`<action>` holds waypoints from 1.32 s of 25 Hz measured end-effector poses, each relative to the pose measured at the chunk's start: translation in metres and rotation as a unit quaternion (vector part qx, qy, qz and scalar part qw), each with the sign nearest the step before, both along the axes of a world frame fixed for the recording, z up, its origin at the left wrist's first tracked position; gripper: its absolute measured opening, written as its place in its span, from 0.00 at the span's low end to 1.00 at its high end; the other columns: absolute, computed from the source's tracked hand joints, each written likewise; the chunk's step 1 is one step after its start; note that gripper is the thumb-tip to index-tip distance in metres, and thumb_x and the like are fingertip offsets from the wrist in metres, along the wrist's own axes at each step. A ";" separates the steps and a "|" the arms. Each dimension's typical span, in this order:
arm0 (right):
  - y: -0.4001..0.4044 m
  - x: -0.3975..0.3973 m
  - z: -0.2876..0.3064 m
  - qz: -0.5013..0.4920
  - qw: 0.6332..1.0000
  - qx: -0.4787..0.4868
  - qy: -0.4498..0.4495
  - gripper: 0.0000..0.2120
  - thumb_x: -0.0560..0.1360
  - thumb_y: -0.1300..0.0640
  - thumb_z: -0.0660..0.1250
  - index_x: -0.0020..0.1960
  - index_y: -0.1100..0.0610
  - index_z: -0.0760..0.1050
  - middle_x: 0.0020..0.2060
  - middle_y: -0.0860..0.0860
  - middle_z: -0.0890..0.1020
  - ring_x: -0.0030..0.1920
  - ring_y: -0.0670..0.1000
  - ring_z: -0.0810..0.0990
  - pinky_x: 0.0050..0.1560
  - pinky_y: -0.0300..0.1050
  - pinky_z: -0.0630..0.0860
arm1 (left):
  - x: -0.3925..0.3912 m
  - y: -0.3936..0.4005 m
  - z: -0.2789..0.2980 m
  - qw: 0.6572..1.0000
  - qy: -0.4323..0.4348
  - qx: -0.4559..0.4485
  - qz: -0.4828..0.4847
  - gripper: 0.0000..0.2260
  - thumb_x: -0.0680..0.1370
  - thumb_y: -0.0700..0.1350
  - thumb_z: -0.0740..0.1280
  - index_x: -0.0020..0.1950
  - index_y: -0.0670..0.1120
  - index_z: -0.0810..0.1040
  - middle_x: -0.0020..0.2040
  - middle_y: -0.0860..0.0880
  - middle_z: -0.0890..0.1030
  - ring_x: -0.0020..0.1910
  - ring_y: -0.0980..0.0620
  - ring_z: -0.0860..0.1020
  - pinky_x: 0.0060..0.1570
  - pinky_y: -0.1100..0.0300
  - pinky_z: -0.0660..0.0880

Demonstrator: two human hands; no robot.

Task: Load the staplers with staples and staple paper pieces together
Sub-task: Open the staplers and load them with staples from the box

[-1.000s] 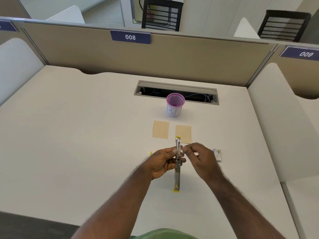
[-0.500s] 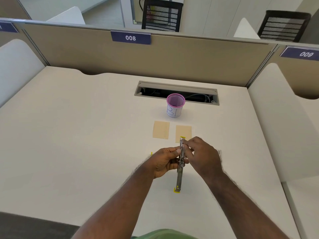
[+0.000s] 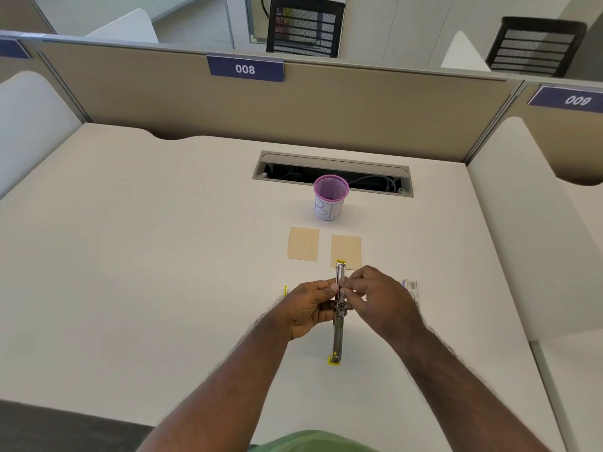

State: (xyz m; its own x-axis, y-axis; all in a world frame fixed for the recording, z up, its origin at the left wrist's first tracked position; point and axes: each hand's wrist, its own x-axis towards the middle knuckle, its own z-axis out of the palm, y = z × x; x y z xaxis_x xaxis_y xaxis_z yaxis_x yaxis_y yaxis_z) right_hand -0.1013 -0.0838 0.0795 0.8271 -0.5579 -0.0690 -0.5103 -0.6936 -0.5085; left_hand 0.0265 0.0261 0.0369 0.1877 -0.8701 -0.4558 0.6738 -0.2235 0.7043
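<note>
Shiny metal stapler point(image 3: 339, 308) with yellow plastic ends, matt tan paper pieces point(image 3: 303, 244), smooth matt desk point(image 3: 146, 256)

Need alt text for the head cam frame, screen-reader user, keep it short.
Two hands hold an opened stapler above a white desk: the left hand grips its middle, the right hand pinches at the upper half. Beyond lie two tan paper pieces and a pink mesh cup; a small box peeks out behind the right hand.

Dark blue rectangular plate point(image 3: 245, 69) on the beige partition read "008"; another blue plate point(image 3: 567, 99), upper right, showed "009" mirrored.
</note>
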 end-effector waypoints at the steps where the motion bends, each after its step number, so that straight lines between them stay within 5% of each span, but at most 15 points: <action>1: 0.001 0.000 0.000 -0.003 1.000 0.002 0.007 0.09 0.77 0.48 0.65 0.54 0.42 0.83 0.48 0.42 0.78 0.46 0.43 0.80 0.43 0.42 0.73 | 0.000 0.000 -0.001 1.000 0.002 0.001 0.002 0.15 0.82 0.40 0.60 0.67 0.35 0.74 0.45 0.47 0.84 0.41 0.52 0.84 0.45 0.59 0.81; 6: 0.000 0.008 0.004 -0.065 0.997 0.023 0.040 0.03 0.74 0.48 0.69 0.43 0.45 0.82 0.46 0.43 0.82 0.42 0.46 0.81 0.41 0.42 0.73 | 0.001 0.000 -0.004 1.000 -0.016 0.010 -0.014 0.14 0.82 0.42 0.62 0.65 0.36 0.76 0.45 0.46 0.84 0.43 0.50 0.83 0.46 0.58 0.80; 19: -0.012 0.018 0.001 -0.055 0.981 0.066 0.174 0.03 0.68 0.53 0.69 0.36 0.48 0.79 0.35 0.45 0.83 0.39 0.49 0.81 0.38 0.39 0.72 | -0.008 -0.004 -0.003 0.995 -0.066 0.064 -0.049 0.14 0.82 0.41 0.62 0.63 0.34 0.77 0.49 0.43 0.82 0.45 0.48 0.83 0.48 0.56 0.81; 25: -0.016 0.008 -0.011 0.002 0.985 0.113 0.130 0.05 0.65 0.52 0.68 0.31 0.49 0.75 0.27 0.44 0.77 0.31 0.45 0.75 0.36 0.44 0.75 | -0.010 -0.005 -0.006 0.994 -0.057 0.079 -0.040 0.14 0.82 0.41 0.62 0.63 0.33 0.76 0.52 0.40 0.81 0.48 0.43 0.81 0.50 0.53 0.80; 29: -0.021 0.003 -0.017 0.018 0.989 0.095 0.110 0.04 0.63 0.48 0.64 0.33 0.47 0.75 0.30 0.43 0.79 0.33 0.43 0.77 0.37 0.46 0.76 | -0.013 -0.005 -0.008 0.995 -0.039 0.078 -0.050 0.15 0.82 0.43 0.62 0.63 0.34 0.77 0.47 0.43 0.82 0.44 0.48 0.83 0.45 0.57 0.80; 33: -0.023 -0.007 -0.029 -0.015 0.987 0.152 0.039 0.03 0.64 0.49 0.66 0.34 0.47 0.75 0.36 0.42 0.81 0.39 0.42 0.80 0.42 0.48 0.80 | -0.011 -0.003 -0.014 0.992 -0.064 0.084 -0.062 0.12 0.79 0.43 0.67 0.60 0.40 0.80 0.48 0.45 0.83 0.47 0.47 0.83 0.50 0.55 0.80</action>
State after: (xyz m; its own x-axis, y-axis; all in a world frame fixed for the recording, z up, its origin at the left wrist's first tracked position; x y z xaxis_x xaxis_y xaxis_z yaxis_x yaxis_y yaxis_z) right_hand -0.1080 -0.1067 0.0503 0.7965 -0.5249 -0.3002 -0.5736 -0.4988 -0.6498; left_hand 0.0157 0.0228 0.0225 0.1501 -0.8034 -0.5761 0.5419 -0.4205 0.7276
